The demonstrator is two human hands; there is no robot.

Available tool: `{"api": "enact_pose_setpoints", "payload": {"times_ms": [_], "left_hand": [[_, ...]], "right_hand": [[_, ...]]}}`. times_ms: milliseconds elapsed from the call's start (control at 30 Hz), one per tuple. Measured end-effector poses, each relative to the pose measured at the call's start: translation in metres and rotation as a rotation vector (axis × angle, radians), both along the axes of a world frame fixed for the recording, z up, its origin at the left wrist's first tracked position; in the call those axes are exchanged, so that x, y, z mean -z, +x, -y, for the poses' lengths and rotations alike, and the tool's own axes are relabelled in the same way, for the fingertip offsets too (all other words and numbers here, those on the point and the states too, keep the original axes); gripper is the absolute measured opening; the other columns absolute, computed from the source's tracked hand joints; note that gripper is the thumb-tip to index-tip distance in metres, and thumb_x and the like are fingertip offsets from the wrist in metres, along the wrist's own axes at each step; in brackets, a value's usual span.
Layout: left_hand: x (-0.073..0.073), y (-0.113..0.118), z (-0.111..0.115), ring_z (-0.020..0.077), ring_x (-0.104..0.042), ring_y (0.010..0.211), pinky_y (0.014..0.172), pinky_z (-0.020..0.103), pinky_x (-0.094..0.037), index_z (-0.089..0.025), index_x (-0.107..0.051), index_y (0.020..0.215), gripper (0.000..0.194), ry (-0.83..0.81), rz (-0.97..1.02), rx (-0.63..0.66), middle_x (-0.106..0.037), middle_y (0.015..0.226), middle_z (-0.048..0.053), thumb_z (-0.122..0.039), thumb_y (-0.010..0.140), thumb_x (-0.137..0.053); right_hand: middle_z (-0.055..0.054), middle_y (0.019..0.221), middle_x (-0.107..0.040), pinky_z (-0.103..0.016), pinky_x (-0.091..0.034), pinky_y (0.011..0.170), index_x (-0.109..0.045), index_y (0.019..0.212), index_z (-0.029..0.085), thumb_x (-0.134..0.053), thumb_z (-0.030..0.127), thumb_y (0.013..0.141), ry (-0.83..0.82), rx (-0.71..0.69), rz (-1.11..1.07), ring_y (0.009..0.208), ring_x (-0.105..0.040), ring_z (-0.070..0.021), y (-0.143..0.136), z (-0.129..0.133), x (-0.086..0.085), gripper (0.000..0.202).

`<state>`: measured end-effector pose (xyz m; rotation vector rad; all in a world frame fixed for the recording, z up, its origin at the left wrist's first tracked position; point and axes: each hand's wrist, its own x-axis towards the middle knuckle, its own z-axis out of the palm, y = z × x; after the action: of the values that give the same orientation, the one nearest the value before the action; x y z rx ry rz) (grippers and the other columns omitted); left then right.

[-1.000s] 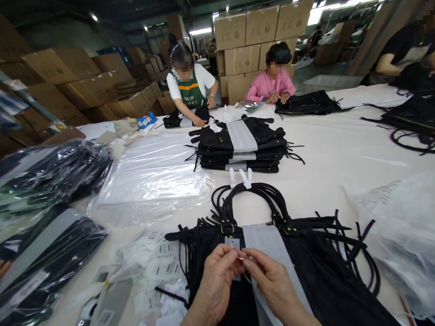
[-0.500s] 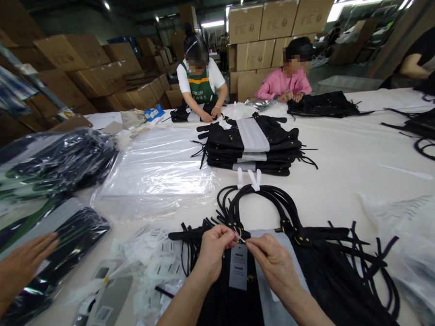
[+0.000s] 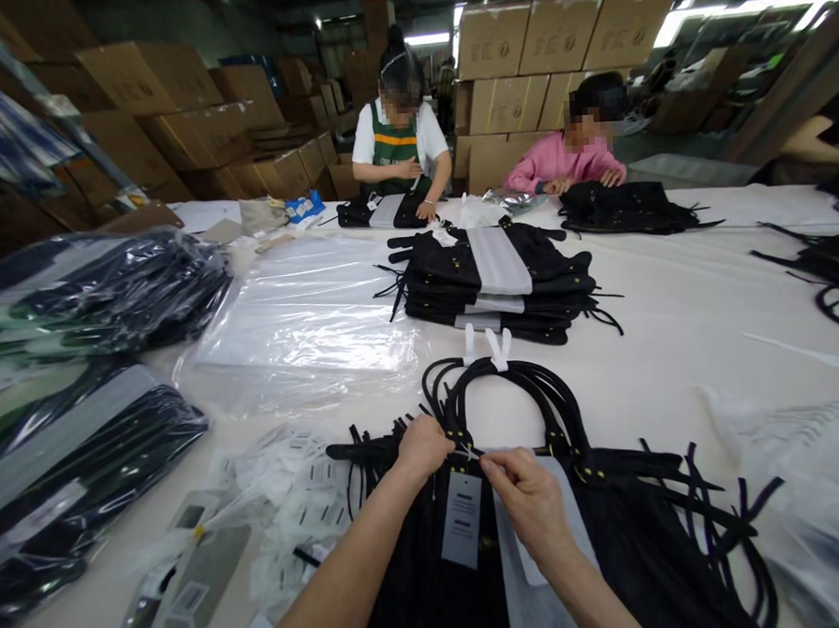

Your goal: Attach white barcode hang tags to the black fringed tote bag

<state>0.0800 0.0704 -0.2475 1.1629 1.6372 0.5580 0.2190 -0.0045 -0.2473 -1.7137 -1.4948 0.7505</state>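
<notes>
A black fringed handbag (image 3: 433, 576) lies in front of me, its looped handles (image 3: 561, 396) pointing away. Grey wrapping (image 3: 526, 608) covers its middle. At the base of the handles, my left hand (image 3: 423, 448) is closed, fingertips on a thin pale tag string (image 3: 467, 452). The right hand (image 3: 525, 486) pinches the string's other side, just right of it. Below the string hangs a grey printed hang tag (image 3: 462, 521), flat against the bag. White wrap strips (image 3: 498, 349) stick up from the handle tops.
Loose white labels (image 3: 316, 493) and a grey tag bundle (image 3: 195, 588) lie left of my arms. Plastic-wrapped bags (image 3: 82, 463) are farther left, clear plastic sleeves (image 3: 307, 310) beyond. A stack of black bags (image 3: 495, 282) stands ahead. Two co-workers (image 3: 400, 146) handle bags across the table.
My hands have drawn slightly apart, the string now stretched between them. The other person's hand at the left edge has gone from view. The aproned co-worker has raised one hand.
</notes>
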Motion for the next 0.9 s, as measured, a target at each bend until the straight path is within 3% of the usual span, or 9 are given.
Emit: {"api": "enact_pose_setpoints", "payload": {"times_ms": [300,467,667,900], "left_hand": [[-0.004,-0.005,0.001,0.0056,-0.03,0.037,0.042,0.022,-0.017,-0.015,-0.051,0.046,0.009,-0.141,0.3,-0.056,-0.039,0.036,-0.006,-0.018,0.05,-0.058],[-0.002,-0.01,0.0,0.0048,-0.032,0.037,0.041,0.021,-0.019,-0.013,-0.054,0.047,0.003,-0.144,0.391,-0.049,-0.04,0.036,-0.005,-0.014,0.05,-0.052],[0.001,-0.014,-0.004,0.0052,-0.036,0.035,0.039,0.019,-0.021,-0.013,-0.054,0.049,0.014,-0.22,0.438,0.029,-0.043,0.035,-0.005,-0.005,0.047,-0.043],[0.004,-0.016,-0.015,0.0058,-0.042,0.034,0.036,0.018,-0.026,-0.013,-0.057,0.058,0.011,-0.345,0.396,0.174,-0.049,0.039,-0.004,-0.003,0.053,-0.052]], "right_hand": [[-0.001,0.057,-0.054,-0.028,-0.036,0.054,-0.065,0.063,0.02,-0.048,0.044,0.071,-0.164,0.131,-0.157,0.054,-0.047,-0.0159,-0.007,-0.005,0.013,0.031],[-0.003,0.058,-0.058,-0.03,-0.037,0.057,-0.065,0.064,0.018,-0.05,0.046,0.066,-0.226,0.224,-0.238,0.057,-0.05,-0.0184,-0.013,-0.008,0.017,0.032],[-0.003,0.059,-0.058,-0.029,-0.039,0.058,-0.065,0.067,0.016,-0.052,0.047,0.067,-0.161,0.327,-0.299,0.058,-0.05,-0.0175,-0.022,-0.003,0.019,0.033],[-0.001,0.06,-0.06,-0.028,-0.039,0.058,-0.065,0.068,0.016,-0.055,0.046,0.066,-0.154,0.362,-0.391,0.059,-0.051,-0.0162,-0.028,0.004,0.03,0.032]]}}
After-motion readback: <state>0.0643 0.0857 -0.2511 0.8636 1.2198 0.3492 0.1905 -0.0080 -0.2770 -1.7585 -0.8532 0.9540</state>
